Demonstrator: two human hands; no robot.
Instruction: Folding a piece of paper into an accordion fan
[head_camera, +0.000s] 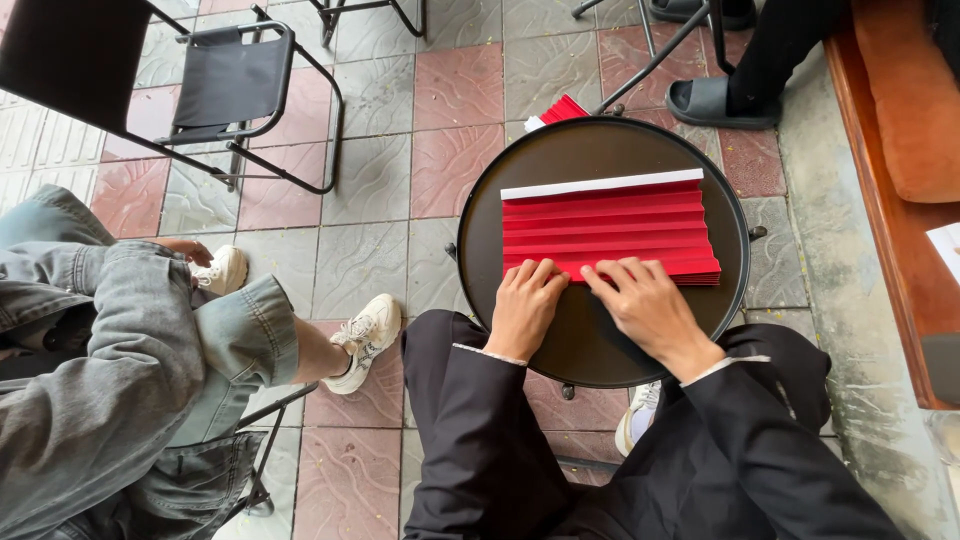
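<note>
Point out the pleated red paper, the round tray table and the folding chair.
pleated red paper (610, 225), head view, middle of the folded pleats.
round tray table (590, 345), head view, bare dark surface near the front rim.
folding chair (232, 85), head view, dark fabric seat.

We are looking down on a floor (390, 150) of pink and grey patterned tiles in soft daylight. A black folding chair (235, 85) is standing at upper left, and a wooden bench (885, 200) is running along the right edge.
</note>
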